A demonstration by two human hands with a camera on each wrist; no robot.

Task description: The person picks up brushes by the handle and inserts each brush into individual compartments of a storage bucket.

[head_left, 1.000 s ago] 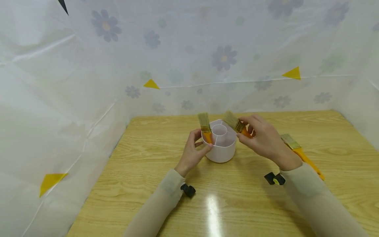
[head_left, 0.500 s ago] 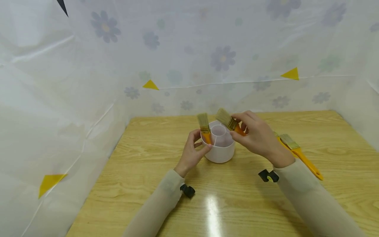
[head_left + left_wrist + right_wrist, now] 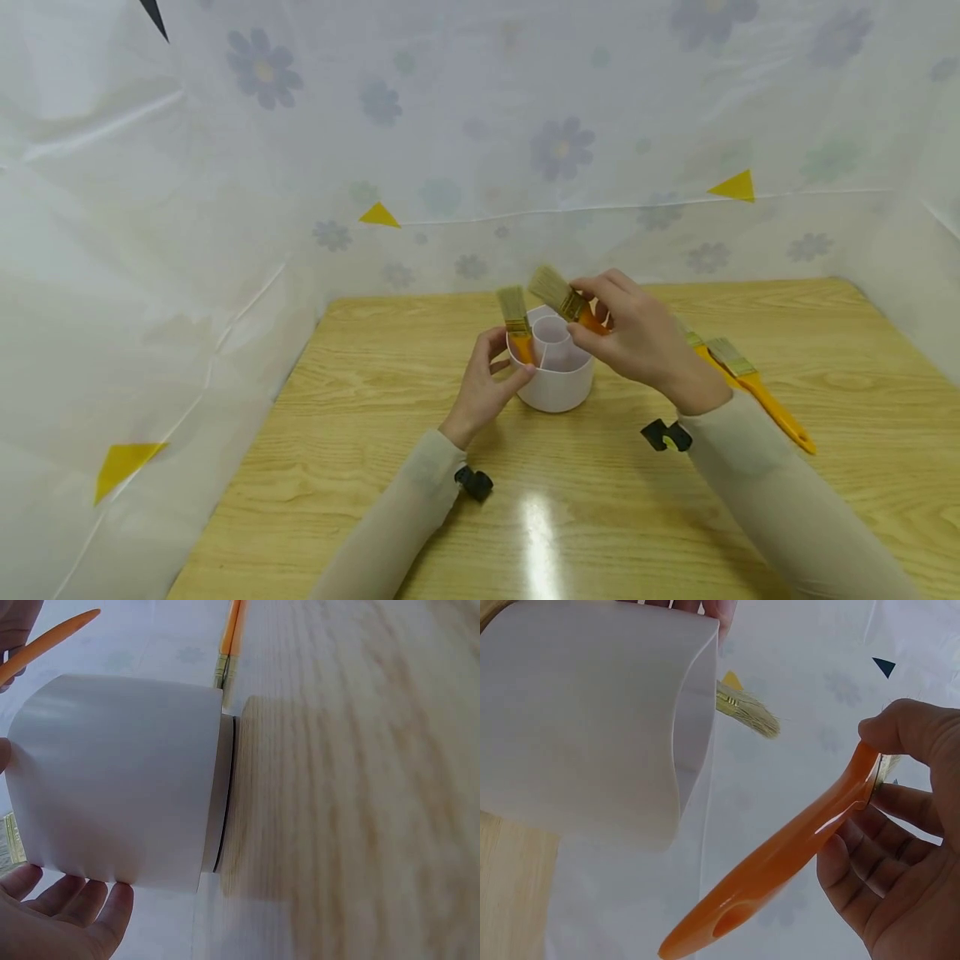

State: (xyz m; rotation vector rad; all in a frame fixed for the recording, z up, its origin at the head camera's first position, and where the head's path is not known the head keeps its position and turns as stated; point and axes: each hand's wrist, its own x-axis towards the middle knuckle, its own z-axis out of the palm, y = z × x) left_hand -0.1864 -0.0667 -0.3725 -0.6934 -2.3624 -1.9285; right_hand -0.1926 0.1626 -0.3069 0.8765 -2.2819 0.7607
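Note:
A white round organizer [image 3: 557,390] with a central tube and thin dividers stands upright on the wooden table. My left hand [image 3: 482,387] grips its left side, thumb at the near rim and fingers along the outer wall, as the left wrist view shows. One paintbrush [image 3: 517,323] stands in the left compartment, bristles up, beside that thumb. Above the organizer's right side, my right hand [image 3: 633,337] pinches a second paintbrush [image 3: 780,855] near its metal ferrule. Its bristles point up and left in the head view. The orange handle hangs clear of the organizer in the right wrist view.
Two more paintbrushes lie side by side on the table to the right; the nearer paintbrush [image 3: 772,408] shows fully, while the other paintbrush [image 3: 701,346] is partly hidden by my right hand. A flower-patterned sheet [image 3: 450,125] hangs behind the table [image 3: 360,400].
My right hand has moved left and slightly up with its paintbrush, over the organizer. More of the table brushes has come into view. My left hand stays on the organizer.

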